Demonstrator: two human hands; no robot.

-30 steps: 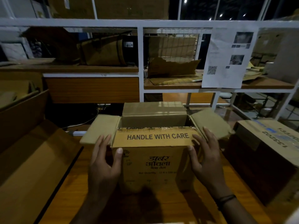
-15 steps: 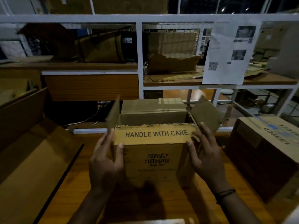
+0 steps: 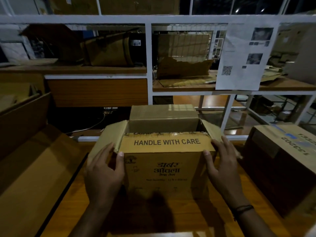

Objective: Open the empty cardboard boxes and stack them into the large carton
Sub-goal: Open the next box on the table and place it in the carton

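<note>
A brown cardboard box (image 3: 164, 171) printed "HANDLE WITH CARE" stands upright on the wooden table (image 3: 213, 224), top open and inside dark. Its rear flap (image 3: 162, 111) stands up; the front flap hangs down over the front face. My left hand (image 3: 102, 175) presses the left side flap (image 3: 109, 134) down with straight fingers, thumb on the front corner. My right hand (image 3: 224, 171) does the same on the right side flap (image 3: 212, 130). The large open carton (image 3: 34, 177) lies at the left, its near wall running along the table edge.
A closed brown box (image 3: 282, 159) with a number label sits on the table at the right, close to my right hand. A white metal rack (image 3: 148, 65) holding torn cardboard and a printed paper sheet (image 3: 246, 57) stands just behind the box.
The two side flaps swung up from their spread position and now slope down under my hands. Both hands slid slightly outward onto the flaps. The box stayed in place.
</note>
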